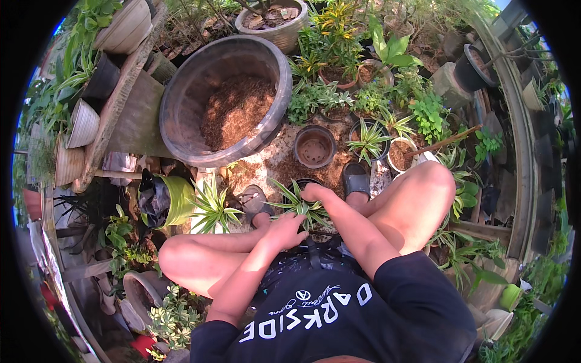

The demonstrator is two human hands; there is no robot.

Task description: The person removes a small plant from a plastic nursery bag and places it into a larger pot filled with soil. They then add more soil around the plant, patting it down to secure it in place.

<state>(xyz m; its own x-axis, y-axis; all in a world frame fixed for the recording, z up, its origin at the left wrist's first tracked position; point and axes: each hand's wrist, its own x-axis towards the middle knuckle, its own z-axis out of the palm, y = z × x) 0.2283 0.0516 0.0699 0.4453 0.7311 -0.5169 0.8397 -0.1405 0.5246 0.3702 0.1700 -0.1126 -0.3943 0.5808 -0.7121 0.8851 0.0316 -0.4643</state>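
Note:
Between my feet a spider plant with green and cream striped leaves point(303, 206) stands in a dark pot, whose rim point(287, 196) shows behind the leaves. My left hand point(287, 230) lies on the near left side of the plant, its fingers among the leaves; whether they grip anything is hidden. At the pot's far right rim is my right hand point(316, 192), its fingers bent down and partly out of sight. Just beyond sits an empty brown plastic pot point(314, 146). A large black tub point(281, 104) holding loose brown potting mix point(238, 111) tilts at the upper left.
Another spider plant point(214, 206) stands left of my sandalled foot point(255, 202), beside a yellow-green pot point(181, 201). A potted spider plant point(368, 139) and a white pot of soil with a stick point(401, 154) are ahead right. Potted plants line both side ledges.

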